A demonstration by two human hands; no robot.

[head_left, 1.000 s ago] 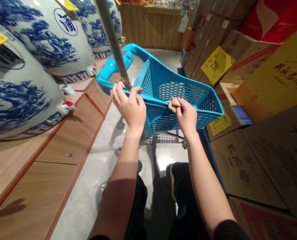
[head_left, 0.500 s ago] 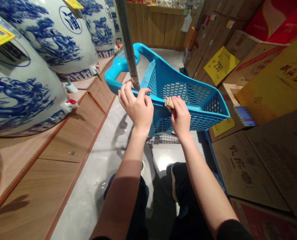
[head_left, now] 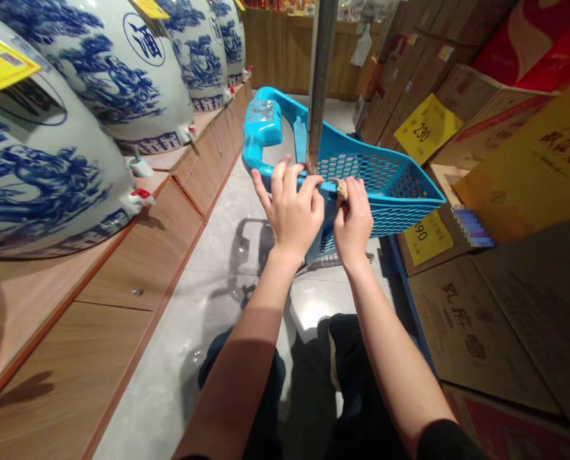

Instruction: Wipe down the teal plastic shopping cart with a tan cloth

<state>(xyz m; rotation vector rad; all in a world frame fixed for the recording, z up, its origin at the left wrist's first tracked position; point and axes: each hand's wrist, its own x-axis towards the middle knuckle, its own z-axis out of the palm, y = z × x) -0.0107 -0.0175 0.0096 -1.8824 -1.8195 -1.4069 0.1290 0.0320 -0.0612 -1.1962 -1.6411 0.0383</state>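
Note:
A blue plastic shopping basket trolley (head_left: 390,211) with mesh sides stands in front of me, its looped handle at the left. My left hand (head_left: 294,211) lies over the near rim by the handle, fingers spread across it and thumb side bent at the edge. Just beyond these fingers rises a metal pole (head_left: 317,96); its lower end is partly hidden. To the right, my right hand (head_left: 354,217) is closed on a crumpled brown cloth or paper wad (head_left: 342,190), pressed against the same rim. Its exact material is unclear.
Large blue-and-white porcelain liquor jars (head_left: 117,83) line a wooden cabinet (head_left: 122,294) on the left. Stacked cardboard boxes (head_left: 481,319) with yellow price signs (head_left: 429,128) flank the right. A wooden counter (head_left: 275,51) stands behind. My feet are on the shiny tiled floor (head_left: 170,383).
The trolley has turned, its handle end and the pole shifting right. My left hand has moved right with the rim, its fingers more spread. My right hand has shifted slightly right with the brown wad.

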